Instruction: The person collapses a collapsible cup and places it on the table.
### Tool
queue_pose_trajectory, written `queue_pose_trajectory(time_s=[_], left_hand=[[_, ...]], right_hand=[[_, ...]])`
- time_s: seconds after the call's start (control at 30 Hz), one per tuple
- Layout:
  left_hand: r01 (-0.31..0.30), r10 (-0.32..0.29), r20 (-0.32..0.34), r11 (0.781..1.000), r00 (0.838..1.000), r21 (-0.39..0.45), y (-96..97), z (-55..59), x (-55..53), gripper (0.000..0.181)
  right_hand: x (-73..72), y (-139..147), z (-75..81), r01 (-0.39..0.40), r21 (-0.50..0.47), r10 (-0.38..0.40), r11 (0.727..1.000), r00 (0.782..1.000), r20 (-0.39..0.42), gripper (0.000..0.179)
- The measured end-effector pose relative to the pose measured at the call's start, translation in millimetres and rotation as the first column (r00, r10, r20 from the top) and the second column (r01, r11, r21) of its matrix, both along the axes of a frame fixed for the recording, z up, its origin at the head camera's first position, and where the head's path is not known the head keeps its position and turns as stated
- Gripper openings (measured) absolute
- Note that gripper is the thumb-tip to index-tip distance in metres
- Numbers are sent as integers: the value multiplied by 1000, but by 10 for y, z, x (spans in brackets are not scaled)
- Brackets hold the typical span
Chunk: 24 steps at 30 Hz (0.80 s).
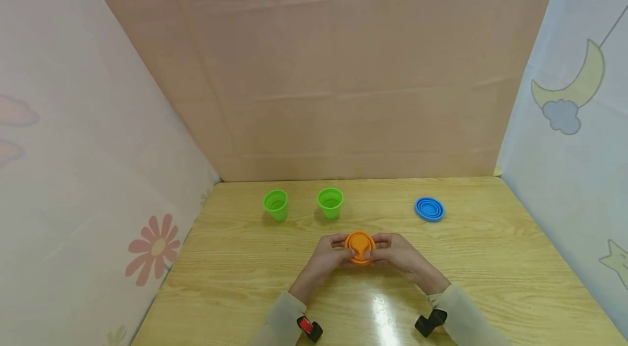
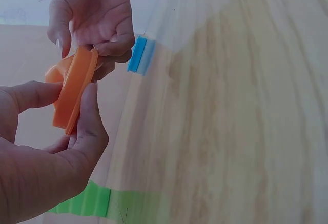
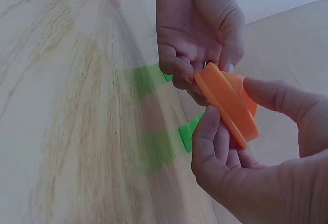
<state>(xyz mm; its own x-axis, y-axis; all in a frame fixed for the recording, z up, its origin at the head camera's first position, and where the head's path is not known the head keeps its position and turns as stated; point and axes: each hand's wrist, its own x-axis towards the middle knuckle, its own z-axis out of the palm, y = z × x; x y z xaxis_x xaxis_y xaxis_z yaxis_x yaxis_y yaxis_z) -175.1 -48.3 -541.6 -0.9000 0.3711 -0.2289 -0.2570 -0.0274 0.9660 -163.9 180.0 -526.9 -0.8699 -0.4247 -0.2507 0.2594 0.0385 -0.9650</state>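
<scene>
Between both hands is an orange collapsible cup (image 1: 360,241), partly folded, its base side facing up toward the head camera. My left hand (image 1: 327,254) grips its left edge, thumb on the base and fingers around the rim behind. On the opposite edge my right hand (image 1: 401,254) holds it the same way. In the left wrist view the orange cup (image 2: 74,93) shows side-on, its base pushed out unevenly under the thumbs. The right wrist view shows the cup's rim and wall (image 3: 228,103) pinched between thumbs and fingers.
Two green cups (image 1: 276,204) (image 1: 331,202) stand expanded on the wooden table (image 1: 235,280), behind and left of the hands. A flattened blue collapsible cup (image 1: 429,208) lies at the back right. A brown backdrop (image 1: 343,73) rises along the table's far edge.
</scene>
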Motion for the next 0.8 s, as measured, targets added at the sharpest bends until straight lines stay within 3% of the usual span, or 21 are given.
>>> queue_pose_trajectory(time_s=[0.33, 0.8], left_hand=[[-69, 68, -22, 996, 997, -63, 50, 33, 39, 43], [-63, 55, -76, 992, 996, -113, 91, 50, 86, 40]], right_hand=[[6, -44, -16, 25, -12, -25, 1000, 1000, -9, 54], [48, -117, -7, 73, 16, -73, 997, 997, -15, 48]])
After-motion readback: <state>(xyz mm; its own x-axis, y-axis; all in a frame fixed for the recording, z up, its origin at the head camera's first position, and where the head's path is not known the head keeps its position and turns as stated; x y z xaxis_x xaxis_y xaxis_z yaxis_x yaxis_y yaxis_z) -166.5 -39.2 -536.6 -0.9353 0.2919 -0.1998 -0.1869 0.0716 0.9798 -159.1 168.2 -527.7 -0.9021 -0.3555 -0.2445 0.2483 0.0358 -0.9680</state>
